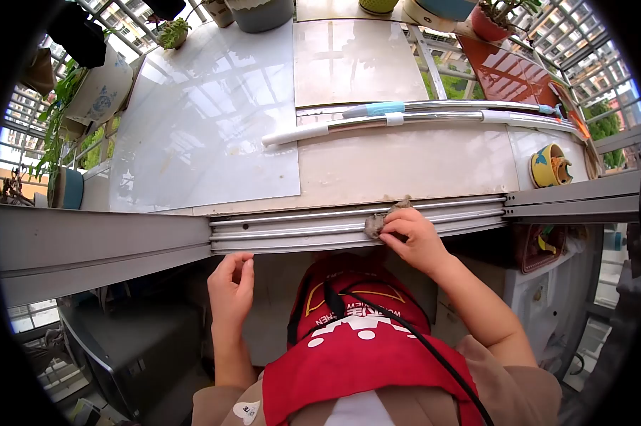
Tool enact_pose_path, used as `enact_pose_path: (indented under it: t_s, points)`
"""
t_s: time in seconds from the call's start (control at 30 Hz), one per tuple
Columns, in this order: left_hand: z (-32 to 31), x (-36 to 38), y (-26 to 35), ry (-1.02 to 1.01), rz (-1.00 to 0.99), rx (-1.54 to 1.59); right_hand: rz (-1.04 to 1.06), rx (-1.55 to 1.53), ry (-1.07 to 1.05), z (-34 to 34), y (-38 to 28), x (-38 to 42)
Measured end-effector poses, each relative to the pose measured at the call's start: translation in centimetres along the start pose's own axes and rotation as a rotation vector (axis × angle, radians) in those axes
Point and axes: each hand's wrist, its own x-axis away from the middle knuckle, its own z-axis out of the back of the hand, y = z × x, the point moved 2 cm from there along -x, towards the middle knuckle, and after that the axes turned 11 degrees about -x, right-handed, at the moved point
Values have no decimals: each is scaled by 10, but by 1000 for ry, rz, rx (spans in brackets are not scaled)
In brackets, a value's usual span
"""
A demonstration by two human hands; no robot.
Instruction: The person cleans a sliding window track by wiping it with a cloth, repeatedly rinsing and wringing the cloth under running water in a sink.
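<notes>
My right hand (409,238) pinches a crumpled grey-brown cloth (375,226) against the metal window track (299,228), right of its middle. Part of the cloth lies up over the sill side of the track. At the front edge of the track, left of centre, my left hand (232,280) has its fingers curled together near the rail; whether anything is between them is too small to tell. Several parallel rails run across the track, with a small dark spot near the left end.
Beyond the track, two poles (434,117) lie across the tiled ledge (405,160). A yellow pot (549,167) stands at the right, a blue-grey pot (66,188) at the left. Window frames (100,241) flank the opening. A dark cabinet (143,348) is lower left.
</notes>
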Motion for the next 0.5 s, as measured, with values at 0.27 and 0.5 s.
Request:
enact_pose_path:
  t_s: [0.27, 0.5]
  points:
    - [-7, -11, -4, -55, -21, -33, -365, -365, 323, 91, 14, 42]
    - [-16, -24, 2, -137, -47, -11, -323, 643, 408, 35, 14, 40]
